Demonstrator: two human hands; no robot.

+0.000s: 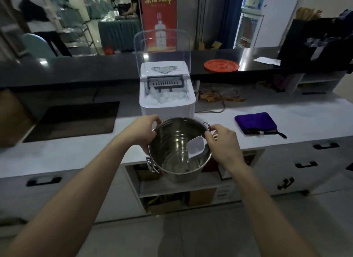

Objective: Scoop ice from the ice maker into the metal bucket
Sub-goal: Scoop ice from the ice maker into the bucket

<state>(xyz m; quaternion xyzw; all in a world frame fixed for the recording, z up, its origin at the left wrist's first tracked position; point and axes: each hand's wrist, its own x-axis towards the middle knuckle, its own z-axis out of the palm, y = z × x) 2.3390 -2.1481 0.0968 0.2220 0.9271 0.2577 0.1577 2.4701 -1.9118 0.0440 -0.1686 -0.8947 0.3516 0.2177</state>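
A shiny metal bucket (172, 142) is held in the air at the counter's front edge, just in front of the white ice maker (167, 105). My left hand (144, 131) grips the bucket's left rim. My right hand (222, 144) holds a white plastic scoop (195, 147), whose blade hangs inside the bucket on its right side. A few pieces of ice lie at the bucket's bottom. The ice maker's clear lid (162, 46) stands raised, and its bin is heaped with ice (165, 98).
A folded purple cloth (256, 122) lies on the white counter (305, 119) to the right. A dark mat (76, 121) sits at left. An orange lid (221, 65) rests on the raised dark ledge. Drawers and open shelves are below the counter.
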